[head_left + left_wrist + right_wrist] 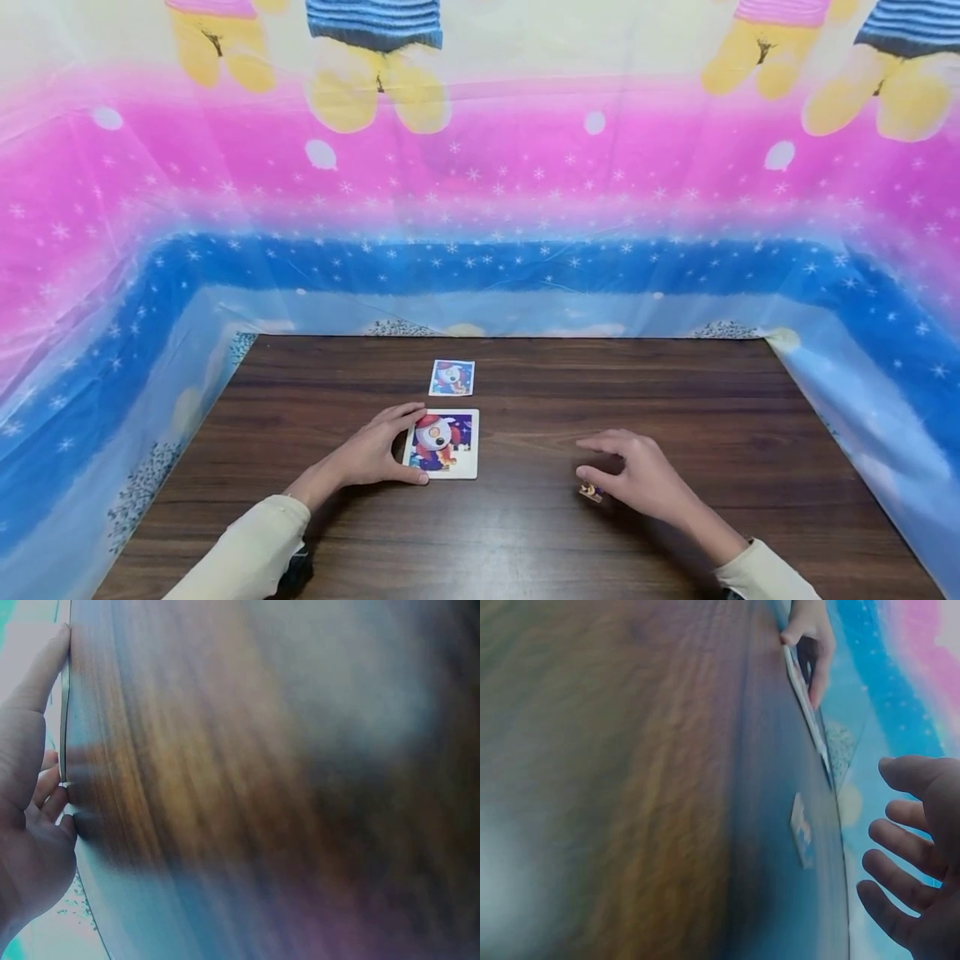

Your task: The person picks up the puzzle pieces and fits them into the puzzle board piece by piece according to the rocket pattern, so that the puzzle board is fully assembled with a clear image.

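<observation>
In the head view a square jigsaw puzzle board (467, 473) with a white border lies on the table, its picture partly filled in with a blank patch at lower right. My left hand (372, 450) grips the board's left side, thumb at the near edge and fingers at the far edge. To the right, my right hand (641, 475) hovers over the table with spread fingers. Just under its thumb are small puzzle pieces (590, 492), partly covered and too small to count. In the right wrist view the right fingers (907, 851) are apart with nothing between them.
A small picture card (452, 378) with a similar design lies beyond the board. The dark wooden table (525, 550) meets a printed cloth (510, 267) hung along its back and sides.
</observation>
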`<state>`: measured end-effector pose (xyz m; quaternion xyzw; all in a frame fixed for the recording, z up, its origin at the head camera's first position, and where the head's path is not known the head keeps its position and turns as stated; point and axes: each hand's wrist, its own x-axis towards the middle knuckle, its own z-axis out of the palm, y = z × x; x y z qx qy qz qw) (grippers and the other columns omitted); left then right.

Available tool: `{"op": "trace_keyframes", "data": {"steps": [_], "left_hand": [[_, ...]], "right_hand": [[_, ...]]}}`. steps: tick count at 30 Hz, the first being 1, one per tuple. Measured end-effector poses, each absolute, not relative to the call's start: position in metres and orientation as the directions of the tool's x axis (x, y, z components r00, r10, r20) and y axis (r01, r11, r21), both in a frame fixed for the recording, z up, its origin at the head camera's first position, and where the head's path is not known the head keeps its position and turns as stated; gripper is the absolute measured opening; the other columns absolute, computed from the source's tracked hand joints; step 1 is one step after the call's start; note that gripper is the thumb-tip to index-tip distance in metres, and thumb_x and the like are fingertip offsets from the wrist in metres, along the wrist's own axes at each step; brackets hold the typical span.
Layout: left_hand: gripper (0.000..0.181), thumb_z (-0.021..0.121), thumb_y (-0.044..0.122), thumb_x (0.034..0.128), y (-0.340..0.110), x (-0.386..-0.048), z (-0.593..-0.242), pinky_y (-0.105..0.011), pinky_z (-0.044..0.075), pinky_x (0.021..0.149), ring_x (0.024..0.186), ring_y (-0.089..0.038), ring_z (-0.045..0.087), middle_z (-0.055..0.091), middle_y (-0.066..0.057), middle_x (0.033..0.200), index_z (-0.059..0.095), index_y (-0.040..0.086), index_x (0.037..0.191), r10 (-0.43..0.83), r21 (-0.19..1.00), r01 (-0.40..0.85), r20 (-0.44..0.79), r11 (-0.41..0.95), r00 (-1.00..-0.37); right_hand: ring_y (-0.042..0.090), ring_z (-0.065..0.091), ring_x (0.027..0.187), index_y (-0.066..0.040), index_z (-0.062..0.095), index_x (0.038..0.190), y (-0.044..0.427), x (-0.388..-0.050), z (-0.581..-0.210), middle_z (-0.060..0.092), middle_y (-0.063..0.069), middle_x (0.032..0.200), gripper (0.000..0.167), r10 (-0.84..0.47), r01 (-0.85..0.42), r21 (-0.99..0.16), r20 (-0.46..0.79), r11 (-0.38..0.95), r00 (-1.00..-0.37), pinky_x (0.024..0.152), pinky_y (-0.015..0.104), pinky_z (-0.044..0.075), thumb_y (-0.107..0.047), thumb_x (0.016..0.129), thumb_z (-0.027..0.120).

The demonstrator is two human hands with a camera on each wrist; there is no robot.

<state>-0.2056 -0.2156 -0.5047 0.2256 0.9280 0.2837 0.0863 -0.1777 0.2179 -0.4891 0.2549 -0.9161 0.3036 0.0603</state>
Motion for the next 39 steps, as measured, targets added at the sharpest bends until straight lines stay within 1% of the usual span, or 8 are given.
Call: {"op": "trace_keyframes", "data": {"steps": [9,16,20,22,27,30,36,39], "left_hand": [[0.108,0.085,0.059,0.076,-0.216,-0.205,-0.504,-0.061,0.035,0.113,0.15,-0.037,0.03,0.032,-0.012,0.165,0.038,0.01,0.159,0.46,0.57,0.359,-0.038,0.739,-0.887],[0.107,0.084,0.06,0.0769,-0.216,-0.206,-0.506,-0.062,0.035,0.112,0.149,-0.039,0.03,0.032,-0.014,0.164,0.038,0.009,0.159,0.463,0.569,0.364,-0.033,0.737,-0.886],[0.107,0.084,0.06,0.0768,-0.216,-0.206,-0.506,-0.062,0.035,0.112,0.149,-0.038,0.031,0.033,-0.013,0.164,0.038,0.008,0.159,0.466,0.565,0.37,-0.029,0.738,-0.884],[0.107,0.084,0.061,0.0768,-0.215,-0.206,-0.506,-0.061,0.035,0.112,0.149,-0.037,0.031,0.032,-0.013,0.164,0.038,0.008,0.158,0.468,0.561,0.372,-0.031,0.74,-0.883],[0.108,0.083,0.061,0.0766,-0.214,-0.206,-0.505,-0.061,0.035,0.112,0.15,-0.036,0.03,0.032,-0.012,0.165,0.038,0.007,0.158,0.468,0.56,0.371,-0.035,0.741,-0.883],[0.108,0.084,0.061,0.0763,-0.214,-0.206,-0.504,-0.061,0.035,0.113,0.15,-0.036,0.03,0.031,-0.011,0.165,0.038,0.008,0.159,0.466,0.563,0.366,-0.039,0.741,-0.884],[0.107,0.084,0.06,0.0766,-0.214,-0.206,-0.504,-0.061,0.035,0.113,0.15,-0.035,0.029,0.031,-0.01,0.165,0.038,0.009,0.159,0.461,0.56,0.361,-0.042,0.745,-0.886],[0.107,0.084,0.06,0.0769,-0.214,-0.206,-0.505,-0.061,0.034,0.113,0.15,-0.036,0.03,0.031,-0.011,0.165,0.038,0.007,0.159,0.464,0.558,0.365,-0.04,0.745,-0.885]], "right_hand": [[0.013,0.068,0.103,-0.022,0.079,0.111,0.235,-0.167,-0.501,0.073,-0.016,0.107,0.031,-0.421,-0.489,-0.464,0.25,0.739,-0.872,0.089,0.044,0.056,-0.04,0.086,0.083],[0.005,0.063,0.089,-0.025,0.079,0.106,0.24,-0.166,-0.504,0.069,-0.018,0.097,0.031,-0.451,-0.497,-0.406,0.211,0.767,-0.867,0.075,0.032,0.053,-0.048,0.085,0.081],[0.018,0.067,0.105,-0.028,0.079,0.102,0.241,-0.167,-0.505,0.071,-0.015,0.101,0.03,-0.443,-0.477,-0.377,0.178,0.794,-0.879,0.089,0.045,0.055,-0.052,0.084,0.081],[0.02,0.067,0.107,-0.029,0.079,0.099,0.241,-0.167,-0.506,0.07,-0.017,0.101,0.029,-0.437,-0.466,-0.369,0.165,0.804,-0.884,0.091,0.049,0.054,-0.054,0.083,0.081],[0.006,0.061,0.091,-0.031,0.079,0.093,0.24,-0.168,-0.508,0.061,-0.023,0.092,0.024,-0.46,-0.492,-0.34,0.175,0.801,-0.87,0.096,0.049,0.052,-0.052,0.082,0.083],[0.005,0.06,0.091,-0.029,0.081,0.096,0.239,-0.168,-0.508,0.06,-0.021,0.092,0.021,-0.483,-0.518,-0.332,0.187,0.788,-0.855,0.108,0.056,0.043,-0.044,0.082,0.086],[0.008,0.06,0.094,-0.026,0.081,0.1,0.24,-0.168,-0.508,0.061,-0.019,0.096,0.022,-0.508,-0.543,-0.34,0.192,0.768,-0.839,0.108,0.059,0.041,-0.039,0.083,0.086],[0.006,0.058,0.093,-0.026,0.081,0.1,0.241,-0.168,-0.508,0.061,-0.02,0.097,0.022,-0.518,-0.552,-0.345,0.193,0.759,-0.833,0.098,0.048,0.051,-0.04,0.082,0.086]]}}
